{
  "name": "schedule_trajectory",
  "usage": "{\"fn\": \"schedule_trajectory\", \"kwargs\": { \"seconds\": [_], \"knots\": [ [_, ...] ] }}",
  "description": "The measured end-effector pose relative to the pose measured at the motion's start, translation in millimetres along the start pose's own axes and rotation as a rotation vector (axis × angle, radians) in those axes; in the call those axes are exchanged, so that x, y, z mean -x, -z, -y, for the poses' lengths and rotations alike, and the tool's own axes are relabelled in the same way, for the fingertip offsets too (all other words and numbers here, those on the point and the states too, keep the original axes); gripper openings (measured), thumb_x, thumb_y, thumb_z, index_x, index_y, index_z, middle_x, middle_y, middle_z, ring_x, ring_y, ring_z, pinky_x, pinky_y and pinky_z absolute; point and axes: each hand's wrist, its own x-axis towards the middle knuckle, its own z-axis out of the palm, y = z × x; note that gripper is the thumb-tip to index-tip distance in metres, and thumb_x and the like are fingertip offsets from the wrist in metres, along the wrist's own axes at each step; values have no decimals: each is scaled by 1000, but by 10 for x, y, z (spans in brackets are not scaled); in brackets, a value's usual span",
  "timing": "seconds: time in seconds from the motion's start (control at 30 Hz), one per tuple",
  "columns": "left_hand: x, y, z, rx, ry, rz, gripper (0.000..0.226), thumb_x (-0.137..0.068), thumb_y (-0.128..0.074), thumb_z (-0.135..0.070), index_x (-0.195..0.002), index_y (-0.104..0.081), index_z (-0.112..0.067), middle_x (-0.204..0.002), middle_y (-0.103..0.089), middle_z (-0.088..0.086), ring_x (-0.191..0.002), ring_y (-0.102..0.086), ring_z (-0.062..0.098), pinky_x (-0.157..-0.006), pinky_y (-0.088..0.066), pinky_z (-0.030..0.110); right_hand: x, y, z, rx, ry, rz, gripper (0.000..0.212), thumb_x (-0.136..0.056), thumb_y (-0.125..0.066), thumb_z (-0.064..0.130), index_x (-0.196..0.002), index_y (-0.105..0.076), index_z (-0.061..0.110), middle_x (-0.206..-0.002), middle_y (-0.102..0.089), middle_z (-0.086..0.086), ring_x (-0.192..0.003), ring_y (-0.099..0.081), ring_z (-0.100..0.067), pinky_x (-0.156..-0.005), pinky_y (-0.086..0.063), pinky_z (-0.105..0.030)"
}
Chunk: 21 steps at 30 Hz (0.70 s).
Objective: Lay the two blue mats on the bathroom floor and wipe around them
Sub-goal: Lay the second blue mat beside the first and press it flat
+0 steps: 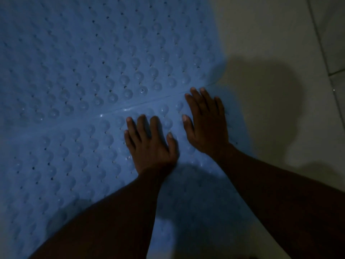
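Far blue bumpy rubber mat (93,53) fills the upper left, meeting the near blue mat (65,165) at mid-frame. Left hand (151,144) and right hand (207,124), fingers spread wide, press flat on the near mat beside the seam. Pale tiled floor (270,34) lies at right.

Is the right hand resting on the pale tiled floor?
No, the right hand lies flat on the near blue bumpy mat, beside the left hand.

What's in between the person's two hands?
Only a bare strip of the near blue mat lies between the left hand and the right hand, as the head view shows.
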Motion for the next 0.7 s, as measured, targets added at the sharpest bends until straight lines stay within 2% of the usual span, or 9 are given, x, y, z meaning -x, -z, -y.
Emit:
{"fn": "schedule_trajectory", "kwargs": {
  "seconds": [0.23,0.37,0.47,0.53,0.6,0.7],
  "knots": [
    [-2,-6,-17,7,12,33,67,-93,-44,-52,-151,-34,-19,-164,-22,17,-157,-2,41,-124,-10,61,552,105,-354,47,25,18,63,-99,-46,42,-156,-38,14,-164,-31,-7,-154,-24,-27,-122,-21,-55],
    [-19,-29,-42,-3,10,-24,66,-96,-42,-49,-152,-37,-14,-163,-27,20,-156,-7,44,-124,-11,62,503,137,-336,17,15,42,66,-96,-47,45,-154,-41,15,-164,-31,-6,-154,-24,-26,-122,-20,-55],
    [143,-39,-41,25,-70,-75,64,-100,-38,-46,-152,-42,-8,-162,-30,24,-155,-14,45,-123,-16,61,489,132,-338,-11,-4,69,66,-95,-49,46,-153,-41,16,-165,-30,-4,-155,-22,-24,-122,-19,-54],
    [276,-39,-35,-14,-103,-23,67,-100,-35,-49,-156,-39,-13,-167,-22,21,-157,-10,39,-125,-13,58,487,144,-347,-6,0,74,66,-95,-49,46,-153,-41,16,-165,-30,-5,-155,-22,-24,-123,-18,-54],
    [365,-44,7,-54,-89,51,70,-98,-34,-54,-160,-29,-20,-171,-10,17,-159,0,33,-126,-6,57,516,124,-345,-3,5,63,65,-96,-48,46,-153,-41,16,-165,-31,-5,-154,-23,-25,-123,-18,-54],
    [328,-32,-4,-70,-77,74,72,-97,-40,-54,-160,-25,-23,-171,-6,15,-159,3,31,-126,-1,54,508,132,-340,21,10,64,64,-98,-47,46,-154,-41,16,-165,-30,-5,-154,-23,-25,-122,-20,-55]
  ]
}}
